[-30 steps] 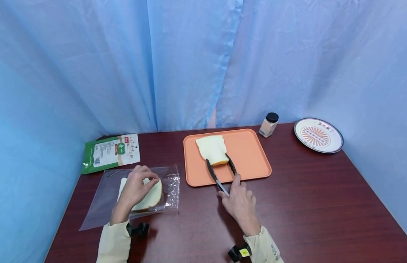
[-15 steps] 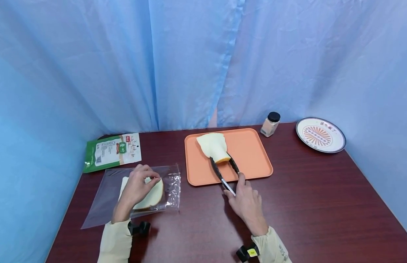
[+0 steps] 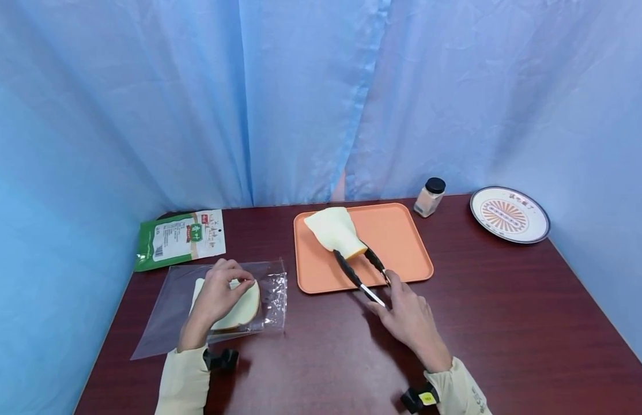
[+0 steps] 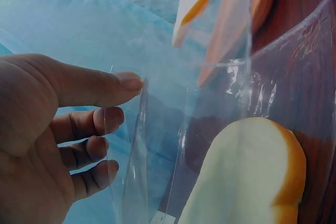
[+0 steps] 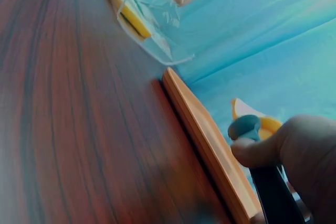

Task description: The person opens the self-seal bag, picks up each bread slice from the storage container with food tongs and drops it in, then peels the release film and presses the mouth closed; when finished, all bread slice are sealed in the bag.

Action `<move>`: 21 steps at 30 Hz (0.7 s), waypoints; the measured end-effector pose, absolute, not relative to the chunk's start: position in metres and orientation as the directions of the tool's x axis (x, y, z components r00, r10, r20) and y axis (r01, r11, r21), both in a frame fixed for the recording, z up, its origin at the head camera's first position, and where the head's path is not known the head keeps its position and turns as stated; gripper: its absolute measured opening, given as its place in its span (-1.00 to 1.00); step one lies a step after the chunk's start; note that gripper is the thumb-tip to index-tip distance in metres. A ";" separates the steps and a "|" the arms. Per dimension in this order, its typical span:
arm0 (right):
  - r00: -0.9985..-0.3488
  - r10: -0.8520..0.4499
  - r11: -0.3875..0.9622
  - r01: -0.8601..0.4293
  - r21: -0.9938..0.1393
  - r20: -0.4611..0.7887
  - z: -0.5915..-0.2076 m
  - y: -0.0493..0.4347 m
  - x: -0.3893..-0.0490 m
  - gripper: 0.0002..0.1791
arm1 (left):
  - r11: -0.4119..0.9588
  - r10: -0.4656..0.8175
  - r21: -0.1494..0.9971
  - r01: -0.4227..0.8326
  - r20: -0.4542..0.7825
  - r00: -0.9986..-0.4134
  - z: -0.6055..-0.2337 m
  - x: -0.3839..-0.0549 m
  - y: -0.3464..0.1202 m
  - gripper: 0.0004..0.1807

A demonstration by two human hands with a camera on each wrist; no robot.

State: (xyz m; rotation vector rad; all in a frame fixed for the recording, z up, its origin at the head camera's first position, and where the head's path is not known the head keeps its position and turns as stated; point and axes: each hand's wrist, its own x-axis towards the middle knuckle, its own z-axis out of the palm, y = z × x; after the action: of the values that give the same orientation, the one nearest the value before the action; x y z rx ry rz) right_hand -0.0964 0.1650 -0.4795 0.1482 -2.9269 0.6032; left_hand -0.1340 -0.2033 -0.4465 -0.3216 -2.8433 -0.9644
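Note:
My left hand pinches the upper layer of a clear plastic bag between thumb and fingertips, lifting its mouth apart. Inside that bag lies a slice of white bread with a yellow-brown crust. Black-tipped tongs are in the grip of my right hand. Their tips squeeze the near edge of another bread slice, which narrows and bends there. This slice overlaps the left part of the orange tray in the head view. In the right wrist view, my thumb presses along the tongs' arm.
A green and white packet lies behind the bag at the left. Behind the tray's right corner stands a black-capped jar, with a patterned plate farther right. Blue curtains hang along the table's back and sides.
The tongs have closed in on the slice, which has curved and narrowed at its near edge. My right hand has drawn to the right. My left hand stays at the bag.

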 end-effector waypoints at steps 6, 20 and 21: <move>-0.969 -0.171 0.894 -0.228 -0.386 0.178 -0.476 0.184 -0.094 -0.15 | 0.770 0.168 0.590 0.241 0.178 -0.970 -0.447 -0.135 -0.203 -0.95; -0.859 -0.440 0.810 -0.506 -0.298 0.264 -0.475 0.222 -0.090 -0.19 | 0.769 0.169 0.590 0.246 0.183 -0.969 -0.447 -0.134 -0.203 -0.96; -0.850 -0.454 0.800 -0.520 -0.299 0.266 -0.475 0.223 -0.090 -0.19 | 0.769 0.168 0.590 0.244 0.182 -0.969 -0.447 -0.134 -0.203 -0.96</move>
State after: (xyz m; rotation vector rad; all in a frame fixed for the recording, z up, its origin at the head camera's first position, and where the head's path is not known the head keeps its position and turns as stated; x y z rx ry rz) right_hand -0.0900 0.2231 -0.4753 0.7667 -2.8067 0.5445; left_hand -0.1343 -0.2027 -0.4475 -0.3326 -2.8430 -0.9731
